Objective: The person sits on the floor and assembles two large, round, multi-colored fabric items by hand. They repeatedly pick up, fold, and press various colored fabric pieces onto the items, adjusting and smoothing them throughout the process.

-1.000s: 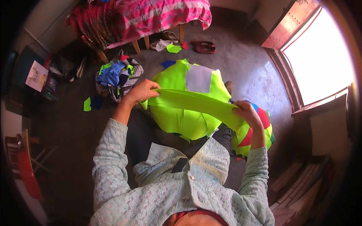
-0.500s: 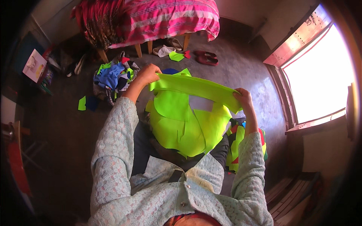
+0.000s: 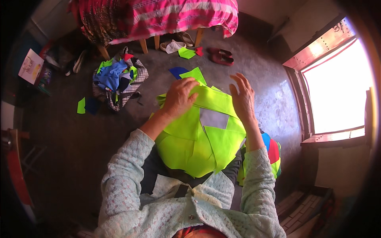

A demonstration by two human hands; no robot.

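A pile of bright yellow-green fabric pieces (image 3: pixel 180 148) rests on my lap, with a grey patch (image 3: pixel 213 118) showing between them. Across its far side lies a long yellow-green fabric strip (image 3: pixel 214 99). My left hand (image 3: pixel 179 98) is over the strip's left part, palm down, thumb apart from the fingers; whether it touches the cloth is hard to tell. At the right end of the strip, my right hand (image 3: pixel 243 97) is raised with its fingers spread and nothing in them.
A checked bag (image 3: pixel 137 71) filled with cloth scraps stands on the floor at the far left. More coloured pieces (image 3: pixel 274 150) lie by my right side. Red shoes (image 3: pixel 220 56) sit near a bed with a pink plaid cover (image 3: pixel 178 16). A bright opening (image 3: pixel 337 83) is at the right.
Both hands have let go of the long strip, which now lies on the pile. My left hand has moved right and nearer; my right hand has shifted slightly left, fingers opened.
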